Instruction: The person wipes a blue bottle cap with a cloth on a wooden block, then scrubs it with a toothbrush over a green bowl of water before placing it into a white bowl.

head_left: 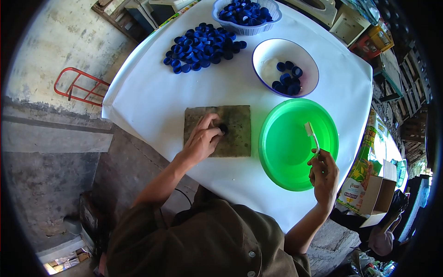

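My left hand (202, 138) rests on a worn brown board (237, 145), its fingers closed on a dark bottle cap (223, 128). Over the right side of a green basin (270, 171), my right hand (324, 170) grips a toothbrush (314, 138) by its handle. The brush's pale bristles point up and away from me, above the basin. Behind the basin stands a white bowl (272, 51) with a dark rim, holding several blue caps (290, 79). A large heap of blue caps (200, 48) lies on the table's far left.
A white sheet covers the table (152, 87). At its far edge a light purple plastic basket (249, 30) is full of blue caps. A red metal frame (83, 85) stands by the left wall. An open cardboard box (376, 196) sits beyond the table's right edge, near another person (383, 237).
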The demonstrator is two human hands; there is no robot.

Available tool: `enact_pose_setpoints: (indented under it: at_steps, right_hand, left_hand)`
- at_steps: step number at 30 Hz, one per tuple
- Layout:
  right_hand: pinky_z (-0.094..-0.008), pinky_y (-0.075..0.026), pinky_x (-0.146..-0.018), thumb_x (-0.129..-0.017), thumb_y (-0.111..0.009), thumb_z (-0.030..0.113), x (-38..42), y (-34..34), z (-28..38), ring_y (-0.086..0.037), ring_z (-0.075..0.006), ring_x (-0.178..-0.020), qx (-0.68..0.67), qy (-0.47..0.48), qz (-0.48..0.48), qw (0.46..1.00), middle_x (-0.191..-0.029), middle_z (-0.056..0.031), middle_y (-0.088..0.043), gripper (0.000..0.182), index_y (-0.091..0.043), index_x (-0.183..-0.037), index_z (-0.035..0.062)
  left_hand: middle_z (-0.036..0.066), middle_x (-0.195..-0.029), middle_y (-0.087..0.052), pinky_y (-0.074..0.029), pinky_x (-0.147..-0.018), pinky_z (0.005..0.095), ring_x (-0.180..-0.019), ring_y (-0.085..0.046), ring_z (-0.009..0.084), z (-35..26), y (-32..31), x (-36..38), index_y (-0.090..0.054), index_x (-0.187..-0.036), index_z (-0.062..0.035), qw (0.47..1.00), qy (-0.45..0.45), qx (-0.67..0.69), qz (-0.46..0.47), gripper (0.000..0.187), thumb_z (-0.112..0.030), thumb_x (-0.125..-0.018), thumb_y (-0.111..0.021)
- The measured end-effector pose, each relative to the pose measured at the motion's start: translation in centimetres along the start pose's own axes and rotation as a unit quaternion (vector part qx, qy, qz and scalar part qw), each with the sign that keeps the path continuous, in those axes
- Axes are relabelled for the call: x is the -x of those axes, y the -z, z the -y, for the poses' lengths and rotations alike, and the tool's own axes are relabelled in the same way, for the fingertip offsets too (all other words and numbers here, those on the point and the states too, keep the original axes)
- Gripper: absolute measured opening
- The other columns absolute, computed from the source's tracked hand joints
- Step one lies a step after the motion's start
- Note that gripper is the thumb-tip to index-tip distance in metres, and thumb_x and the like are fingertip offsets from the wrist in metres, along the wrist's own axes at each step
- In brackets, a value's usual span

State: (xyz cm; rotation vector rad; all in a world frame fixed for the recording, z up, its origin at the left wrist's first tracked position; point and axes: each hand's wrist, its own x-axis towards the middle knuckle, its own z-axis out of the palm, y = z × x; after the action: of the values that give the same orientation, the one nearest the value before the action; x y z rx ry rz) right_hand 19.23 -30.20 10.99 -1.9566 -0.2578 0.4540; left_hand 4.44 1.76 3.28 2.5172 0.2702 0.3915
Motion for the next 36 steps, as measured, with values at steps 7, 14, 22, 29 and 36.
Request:
enact_pose_setpoints:
  at_steps: [7,14,22,29,36]
  right_hand:
    - [-0.0239,-0.037,-0.049,-0.099,-0.062,0.009,0.1,0.2,-0.3,-0.050,-0.0054,-0.057,0.002,0.002,-0.005,1.000,-0.077,-0.0027,-0.063,0.024,-0.065,-0.120,-0.0015]
    - [-0.0242,-0.037,-0.049,-0.098,-0.062,0.008,0.1,0.2,-0.3,-0.050,-0.0055,-0.056,-0.011,-0.004,-0.001,1.000,-0.078,-0.0032,-0.064,0.023,-0.065,-0.120,-0.0015]
    - [-0.0233,-0.036,-0.048,-0.098,-0.062,0.006,0.4,0.7,-0.4,-0.050,-0.0053,-0.056,-0.027,-0.018,-0.013,0.999,-0.079,-0.0043,-0.064,0.023,-0.065,-0.120,-0.0014]
    - [-0.0261,-0.040,-0.050,-0.095,-0.064,0.004,0.4,0.6,-0.7,-0.053,-0.0081,-0.058,0.017,-0.021,-0.013,1.000,-0.083,-0.0068,-0.066,0.023,-0.064,-0.117,-0.0049]
    - [-0.0285,-0.042,-0.052,-0.094,-0.063,0.004,0.2,-0.2,-0.5,-0.055,-0.0106,-0.057,0.037,-0.014,0.010,0.999,-0.086,-0.0087,-0.066,0.022,-0.064,-0.115,-0.0057]
  left_hand:
    - [0.012,-0.102,-0.065,-0.054,-0.081,0.0371,-0.089,-0.064,0.0284,0.7,-0.5,-0.1,-0.069,-0.095,0.0016,0.999,-0.029,0.026,-0.011,0.021,0.002,-0.077,-0.079]
    - [0.010,-0.099,-0.063,-0.052,-0.077,0.0355,-0.089,-0.062,0.0207,0.9,0.2,-2.4,-0.057,-0.118,-0.0015,0.949,0.087,0.298,0.063,0.042,-0.012,-0.084,-0.079]
    - [0.013,-0.112,-0.058,-0.047,-0.074,0.0323,-0.096,-0.055,0.0248,-2.3,1.6,-6.3,-0.056,-0.127,-0.0025,0.593,0.060,0.801,0.053,0.043,-0.030,-0.096,-0.067]
    - [0.013,-0.112,-0.058,-0.052,-0.084,0.0340,-0.103,-0.060,0.0238,-4.5,1.5,-11.3,-0.056,-0.118,-0.0028,0.739,-0.044,0.673,0.007,0.034,-0.020,-0.092,-0.070]
    - [0.007,-0.095,-0.064,-0.056,-0.080,0.0310,-0.087,-0.064,0.0142,-5.6,-6.4,-22.6,-0.065,-0.100,-0.0024,0.943,-0.115,0.313,-0.008,0.024,-0.008,-0.079,-0.076]
